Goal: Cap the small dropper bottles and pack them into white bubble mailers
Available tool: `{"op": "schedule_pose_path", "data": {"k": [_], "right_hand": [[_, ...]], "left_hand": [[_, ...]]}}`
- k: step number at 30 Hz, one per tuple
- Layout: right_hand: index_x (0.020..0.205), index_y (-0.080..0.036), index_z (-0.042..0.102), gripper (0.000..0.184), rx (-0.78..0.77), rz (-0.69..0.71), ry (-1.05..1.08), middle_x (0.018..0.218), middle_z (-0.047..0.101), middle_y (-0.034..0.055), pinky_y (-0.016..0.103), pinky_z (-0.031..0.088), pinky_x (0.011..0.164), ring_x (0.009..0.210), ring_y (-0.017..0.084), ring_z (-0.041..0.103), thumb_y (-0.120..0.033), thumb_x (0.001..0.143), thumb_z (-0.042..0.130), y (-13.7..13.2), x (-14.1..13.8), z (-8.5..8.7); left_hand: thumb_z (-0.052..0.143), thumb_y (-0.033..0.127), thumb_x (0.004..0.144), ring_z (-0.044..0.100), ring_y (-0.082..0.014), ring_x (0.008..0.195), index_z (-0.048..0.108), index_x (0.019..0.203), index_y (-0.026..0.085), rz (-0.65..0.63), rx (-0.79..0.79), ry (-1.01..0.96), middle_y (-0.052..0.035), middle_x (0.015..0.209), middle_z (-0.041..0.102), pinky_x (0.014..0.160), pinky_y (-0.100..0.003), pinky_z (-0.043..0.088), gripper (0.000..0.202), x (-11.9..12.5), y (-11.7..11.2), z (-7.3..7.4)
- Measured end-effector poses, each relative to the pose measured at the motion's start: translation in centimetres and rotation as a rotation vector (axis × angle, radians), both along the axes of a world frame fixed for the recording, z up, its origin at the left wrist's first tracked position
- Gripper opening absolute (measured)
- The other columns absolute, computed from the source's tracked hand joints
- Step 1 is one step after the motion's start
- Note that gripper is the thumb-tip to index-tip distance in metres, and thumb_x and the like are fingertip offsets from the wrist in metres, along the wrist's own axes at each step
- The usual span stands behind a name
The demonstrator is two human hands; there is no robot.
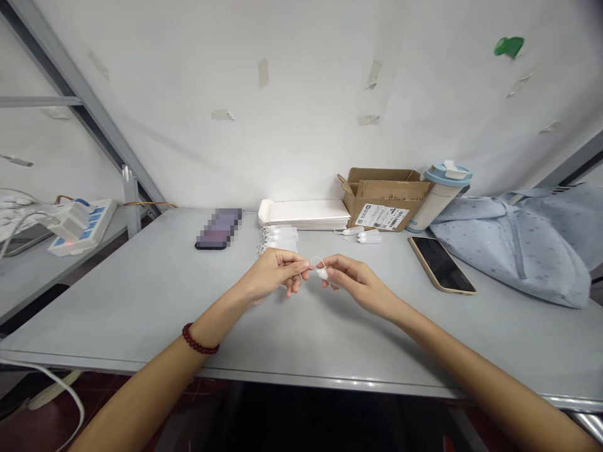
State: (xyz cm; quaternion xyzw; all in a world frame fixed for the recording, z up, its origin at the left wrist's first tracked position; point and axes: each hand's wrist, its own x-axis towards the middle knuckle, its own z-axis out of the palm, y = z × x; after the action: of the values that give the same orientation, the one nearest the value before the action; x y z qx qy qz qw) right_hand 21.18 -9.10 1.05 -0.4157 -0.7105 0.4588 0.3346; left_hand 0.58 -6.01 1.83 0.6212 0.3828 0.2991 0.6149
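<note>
My left hand [273,274] is closed in a pinch on a thin white cord [317,258], which arches in a small loop between my two hands. Between the thumb and fingers of my right hand [357,280] is a small white piece [323,274], joined to the cord; its exact kind is too small to tell. Just behind my left hand lies a row of small whitish tubes [281,236] with looped cords, partly hidden by the hand. Several similar white tubes [369,236] lie farther right, in front of the cardboard box.
A stack of flat white boxes [306,215] and an open cardboard box [384,204] stand against the wall. Beside them are a tumbler [436,199], a phone [443,263] and a blue cloth bag [509,245]. Another phone [219,229] lies left; a power strip [85,229] is beyond the frame post.
</note>
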Motion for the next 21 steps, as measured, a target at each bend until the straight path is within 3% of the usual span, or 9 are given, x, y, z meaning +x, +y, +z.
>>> {"op": "schedule_pose_path", "data": {"k": [5,13,21], "right_hand": [[0.107,-0.019,0.054,0.026,0.031,-0.034,-0.037,0.079,0.062,0.0023,0.029,0.043,0.067,0.07,0.013,0.053,-0.036,0.09,0.044,-0.2,-0.2,0.0],[0.111,-0.02,0.037,0.03,-0.015,-0.111,0.008,0.072,0.061,-0.0007,0.029,0.04,0.064,0.062,0.012,0.047,-0.035,0.088,0.046,-0.8,-0.9,0.2],[0.109,-0.021,0.035,0.031,-0.044,-0.115,0.021,0.072,0.06,-0.0007,0.028,0.039,0.061,0.061,0.012,0.046,-0.038,0.087,0.046,-0.7,-1.0,-0.1]], "left_hand": [[0.063,0.037,0.081,0.049,-0.007,0.042,0.064,0.072,0.011,0.012,0.047,0.024,0.0014,0.05,0.056,0.041,-0.018,0.042,0.027,0.2,-0.1,-0.4],[0.059,0.029,0.083,0.048,-0.007,0.037,0.06,0.066,0.011,0.065,0.094,0.074,0.0024,0.046,0.054,0.039,-0.018,0.041,0.025,1.2,-0.9,-0.1],[0.058,0.026,0.083,0.047,-0.0067,0.036,0.059,0.064,0.012,0.065,0.092,0.087,0.0025,0.046,0.054,0.037,-0.018,0.041,0.024,1.5,-1.1,-0.1]]}}
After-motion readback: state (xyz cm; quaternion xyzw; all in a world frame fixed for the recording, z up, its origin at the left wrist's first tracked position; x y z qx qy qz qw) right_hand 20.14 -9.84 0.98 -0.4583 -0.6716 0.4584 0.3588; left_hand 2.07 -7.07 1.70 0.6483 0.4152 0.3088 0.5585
